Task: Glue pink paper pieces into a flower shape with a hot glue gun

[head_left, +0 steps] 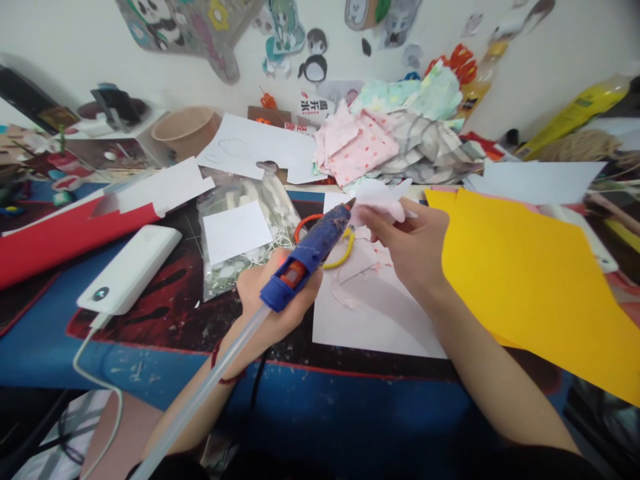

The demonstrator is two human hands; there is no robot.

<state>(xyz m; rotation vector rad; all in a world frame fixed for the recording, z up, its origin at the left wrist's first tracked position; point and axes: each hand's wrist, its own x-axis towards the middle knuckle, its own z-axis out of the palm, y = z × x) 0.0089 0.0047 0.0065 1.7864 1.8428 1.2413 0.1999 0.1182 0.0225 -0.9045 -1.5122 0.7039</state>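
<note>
My left hand [267,310] is wrapped round a blue hot glue gun [320,240], with a long clear glue stick [210,383] running out of its back end toward me. The gun's nozzle points up and right, at the edge of a white paper cutout [379,199] with rounded lobes. That cutout is pinched in my right hand [413,240], its fingers partly hidden behind the paper. Below the two hands lie scissors [346,252] with orange and yellow handles, partly covered by the gun. White paper sheets [370,320] with small scraps are under them.
Yellow card [530,273] covers the right side. On the left are a white power bank [131,270] with a cable and red card [75,237]. A clear plastic bag [250,213] sits behind the left hand. Crumpled patterned fabric [357,143] is piled at the back.
</note>
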